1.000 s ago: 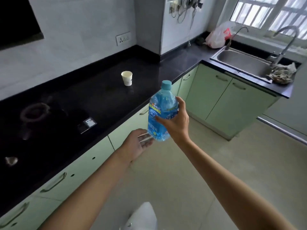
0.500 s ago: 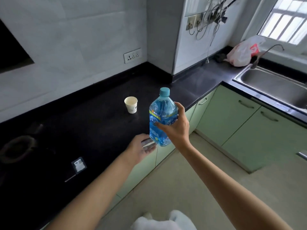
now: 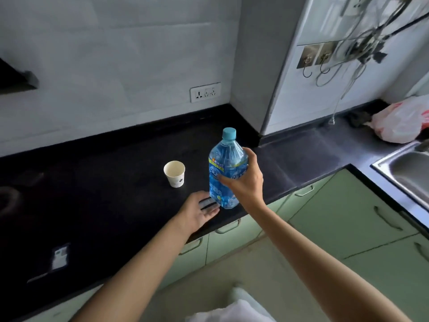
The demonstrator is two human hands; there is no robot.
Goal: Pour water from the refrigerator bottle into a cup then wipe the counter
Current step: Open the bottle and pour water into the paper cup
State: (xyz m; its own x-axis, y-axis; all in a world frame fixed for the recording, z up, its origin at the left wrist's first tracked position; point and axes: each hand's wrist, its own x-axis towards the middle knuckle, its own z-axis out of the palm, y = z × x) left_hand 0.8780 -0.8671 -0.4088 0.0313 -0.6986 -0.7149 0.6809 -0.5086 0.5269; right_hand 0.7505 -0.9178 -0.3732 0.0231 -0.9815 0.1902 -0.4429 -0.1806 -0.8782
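Item: clear blue plastic water bottle with a light blue screw cap and a yellow-and-blue printed label — upright, cap on. Whether its base rests on the counter or hangs just above the front edge cannot be told.

Right hand: wrapped round the bottle's middle from the right side, thumb across the label on the near face, fingers curled behind. The grip sits at label height; cap and shoulder stand above the hand, the lower body shows below it.

Left hand: fingers straight and slightly spread, palm down, low at the counter's front edge, holding nothing. Its fingertips lie just beside the bottle's base, on the left; contact with the bottle cannot be told.

Item: small white paper cup with a dark mark on its side — upright, mouth open, on the counter left of the bottle and near it, apart from both hands.

Surface: black polished stone counter, over pale green cabinet doors with metal handles.

Also present: white wall socket; steel sink at right; pink-and-white plastic bag in the far corner.
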